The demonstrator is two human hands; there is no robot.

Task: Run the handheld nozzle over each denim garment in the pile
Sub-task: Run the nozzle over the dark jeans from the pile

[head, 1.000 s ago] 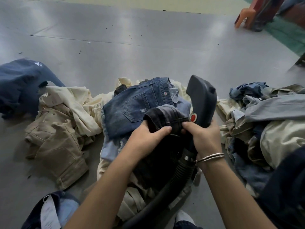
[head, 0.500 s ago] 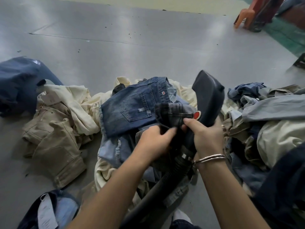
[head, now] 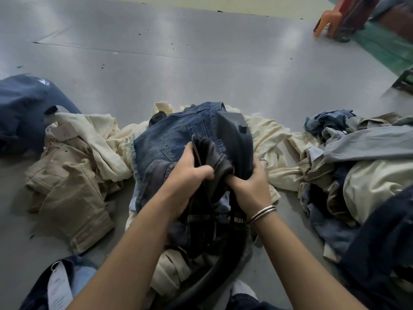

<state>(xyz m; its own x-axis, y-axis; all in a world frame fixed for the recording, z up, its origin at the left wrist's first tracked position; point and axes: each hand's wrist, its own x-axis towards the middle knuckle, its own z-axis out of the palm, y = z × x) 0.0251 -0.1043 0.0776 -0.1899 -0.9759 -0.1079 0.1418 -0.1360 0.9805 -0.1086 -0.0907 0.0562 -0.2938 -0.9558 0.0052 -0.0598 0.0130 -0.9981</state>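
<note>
Floor (head: pixel 201 52) grey, glossy | stool (head: pixel 328 21) far right | left hand (head: pixel 190 173), right hand (head: pixel 250 184) fingers gripping dark garment (head: pixel 212 153)

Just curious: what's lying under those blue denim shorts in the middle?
Under the blue denim shorts lie cream-coloured garments, showing at the edges. Whatever lies directly beneath is covered.

Bare forearms, no sleeves; thin silver bangles (head: pixel 262 214) at the right wrist, above the hands.

Garment piles (head: pixel 76 175) on grey floor (head: pixel 201 70)
</note>
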